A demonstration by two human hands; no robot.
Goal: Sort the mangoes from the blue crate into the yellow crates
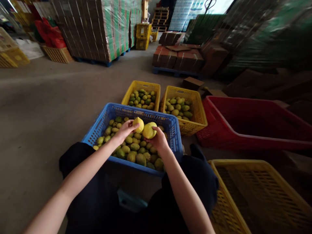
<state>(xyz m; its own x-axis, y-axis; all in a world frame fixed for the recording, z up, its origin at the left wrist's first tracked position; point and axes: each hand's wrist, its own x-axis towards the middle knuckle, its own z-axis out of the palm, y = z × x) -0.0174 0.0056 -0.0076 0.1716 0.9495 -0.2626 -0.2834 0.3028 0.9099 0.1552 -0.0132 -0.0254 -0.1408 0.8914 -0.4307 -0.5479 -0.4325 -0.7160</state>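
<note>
My left hand (125, 130) is closed round a yellow lemon (138, 124). A second, slightly greener lemon (149, 130) is gripped in my right hand (159, 140). Both fruits are held side by side, close together, above a blue crate (133, 164) between my knees. Many yellow-green lemons (135, 147) fill the lower part of this crate, some of them hidden by my hands and forearms.
Behind the blue crate stand a yellow crate (158, 94) and another yellow crate (200, 109), both with lemons inside. A red bin (243, 136) is at the right, with a yellow slatted crate (229, 195) nearer me. Wrapped pallet stacks (119, 29) and flat cartons (175, 58) stand farther back.
</note>
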